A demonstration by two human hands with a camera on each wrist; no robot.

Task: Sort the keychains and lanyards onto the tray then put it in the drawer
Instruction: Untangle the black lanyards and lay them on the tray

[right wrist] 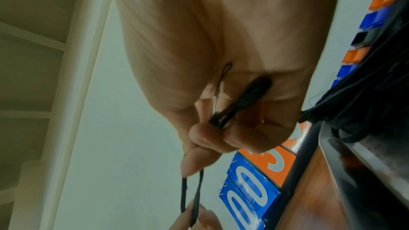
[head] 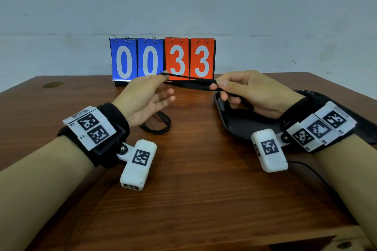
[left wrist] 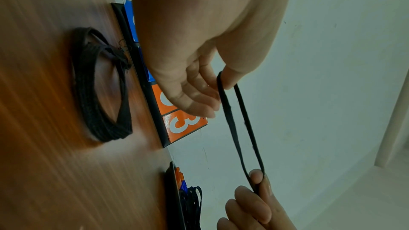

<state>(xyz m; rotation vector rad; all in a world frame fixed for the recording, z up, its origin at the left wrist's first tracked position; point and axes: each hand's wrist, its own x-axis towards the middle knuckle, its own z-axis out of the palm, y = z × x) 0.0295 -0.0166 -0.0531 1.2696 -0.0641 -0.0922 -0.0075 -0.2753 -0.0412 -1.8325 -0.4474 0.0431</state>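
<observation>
I have the right hand (head: 253, 92) curled closed on one end of a black lanyard (head: 189, 81): thumb and forefinger pinch the cord, and the right wrist view shows its frayed end bunched inside the curled fingers (right wrist: 241, 139). The left hand (head: 145, 98) takes the other end. Its forefinger is hooked through the loop, as the left wrist view shows, while the remaining fingers lie loose and nearly straight. The cord runs taut as a doubled strand between the two hands, held clear of the table (head: 193, 189).

Directly under the right hand sits the black tray (head: 236, 128). The wrist views show dark cords (left wrist: 192, 204) and orange and blue pieces (right wrist: 372, 15) already lying in it; I take these to be sorted lanyards and keychains, though I cannot count them.

Just beneath and inboard of the left hand, a second lanyard (head: 158, 124) lies coiled on the table, not yet collected.

Beyond both hands, a flip scoreboard (head: 163, 59) stands against the wall and reads 0033.

Assessment: sorting is well under way. Remaining steps appear to be: lay the held lanyard in the tray, add the coiled one, then carry the tray to the drawer. No drawer is in view.
</observation>
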